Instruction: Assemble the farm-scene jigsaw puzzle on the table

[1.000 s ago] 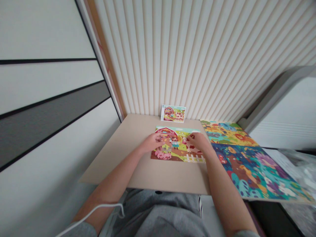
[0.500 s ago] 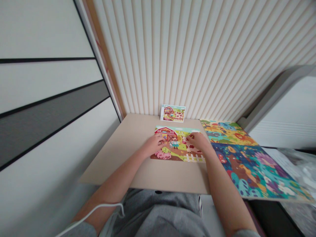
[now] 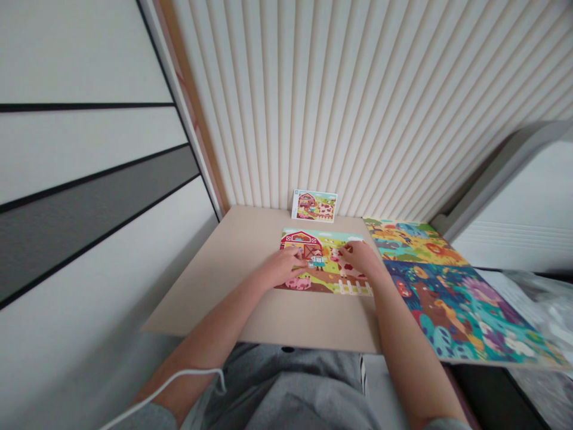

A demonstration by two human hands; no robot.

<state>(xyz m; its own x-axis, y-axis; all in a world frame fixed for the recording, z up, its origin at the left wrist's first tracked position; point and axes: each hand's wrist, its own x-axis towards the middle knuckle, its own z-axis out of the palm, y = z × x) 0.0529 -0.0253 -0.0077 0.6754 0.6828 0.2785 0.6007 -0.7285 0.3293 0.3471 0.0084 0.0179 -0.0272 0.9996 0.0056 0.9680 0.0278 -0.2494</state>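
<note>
A farm jigsaw puzzle (image 3: 329,283) lies flat on the beige board, showing a red barn, a farmer, a pink pig and a spotted cow. My left hand (image 3: 285,266) rests over its left side, below the barn, fingers apart and reaching toward the farmer. At the upper right, my right hand (image 3: 362,257) bends over the cow, its thumb and fingertips drawn together near the cow's head. Whatever lies between those fingertips is too small to make out. Behind the puzzle, a small picture card (image 3: 314,206) of the same farm scene leans against the pleated wall.
To the right lie a yellow animal puzzle (image 3: 416,242) and a dark blue forest puzzle (image 3: 465,310). Clear plastic wrap (image 3: 544,298) sits beyond them. The beige board (image 3: 308,322) ends in front of my lap, and a white cable (image 3: 188,372) crosses my left arm.
My left hand has shifted slightly right across the puzzle, with its fingers now nearer the farmer. My right hand has stayed at almost the same spot over the cow.
</note>
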